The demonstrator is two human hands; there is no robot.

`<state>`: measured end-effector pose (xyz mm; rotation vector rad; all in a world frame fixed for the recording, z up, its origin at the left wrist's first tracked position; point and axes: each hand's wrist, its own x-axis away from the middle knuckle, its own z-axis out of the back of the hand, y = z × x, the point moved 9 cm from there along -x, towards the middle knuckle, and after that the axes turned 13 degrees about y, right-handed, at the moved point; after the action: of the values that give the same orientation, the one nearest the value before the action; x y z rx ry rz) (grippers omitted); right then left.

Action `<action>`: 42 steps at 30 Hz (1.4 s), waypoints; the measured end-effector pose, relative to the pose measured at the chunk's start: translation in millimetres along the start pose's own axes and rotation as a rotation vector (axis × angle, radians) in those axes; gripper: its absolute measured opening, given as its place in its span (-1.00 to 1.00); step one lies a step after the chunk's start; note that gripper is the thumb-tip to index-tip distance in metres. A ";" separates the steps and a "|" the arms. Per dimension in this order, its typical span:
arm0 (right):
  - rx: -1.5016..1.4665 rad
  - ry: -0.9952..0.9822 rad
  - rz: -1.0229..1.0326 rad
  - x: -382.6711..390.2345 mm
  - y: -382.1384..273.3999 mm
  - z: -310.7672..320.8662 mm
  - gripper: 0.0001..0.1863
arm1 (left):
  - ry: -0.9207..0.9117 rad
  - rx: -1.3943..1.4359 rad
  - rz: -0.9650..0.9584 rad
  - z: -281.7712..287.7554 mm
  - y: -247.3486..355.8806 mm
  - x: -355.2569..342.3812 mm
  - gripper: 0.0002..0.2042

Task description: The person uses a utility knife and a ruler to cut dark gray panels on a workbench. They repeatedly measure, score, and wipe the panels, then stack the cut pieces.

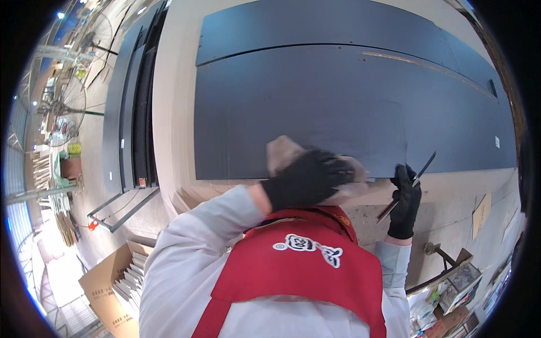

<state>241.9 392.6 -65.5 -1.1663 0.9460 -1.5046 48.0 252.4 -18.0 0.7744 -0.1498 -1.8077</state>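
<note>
My left hand (310, 177), in a black glove, grips a crumpled beige cloth (282, 149) at the near edge of a large dark grey panel (298, 107); its fingertips are partly lost in the folds. My right hand (404, 200), also gloved, is closed round a long, thin, dark metal strip (425, 166), held slanting just beside the same edge. A second, narrower grey panel (315, 22) lies along the far side, with a gap between the two. Both rest on a cardboard-covered surface (177, 96).
A stack of long dark panels (129, 107) stands left, by a metal trolley frame (112, 225). Fans (73, 110) are farther left. An open carton with white pieces (101, 287) sits lower left. A cluttered bench (456, 287) is at lower right, a cardboard sheet (480, 217) on the floor.
</note>
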 end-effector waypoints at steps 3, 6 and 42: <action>0.068 0.038 0.026 -1.1 -5.1 0.4 -0.63 | 0.034 -0.065 0.165 57.4 -36.3 77.2 -0.60; 0.100 0.043 0.045 -2.2 -9.4 -1.2 -0.63 | 0.094 -0.304 0.249 119.3 -90.4 122.7 -0.58; 0.191 0.119 0.039 -3.9 4.3 16.8 -0.70 | 0.121 0.002 0.453 120.2 -77.0 192.8 -0.57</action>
<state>259.5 395.3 -66.5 -0.9254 0.8774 -1.6085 -116.4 79.4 -42.8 0.7777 -0.2273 -1.3299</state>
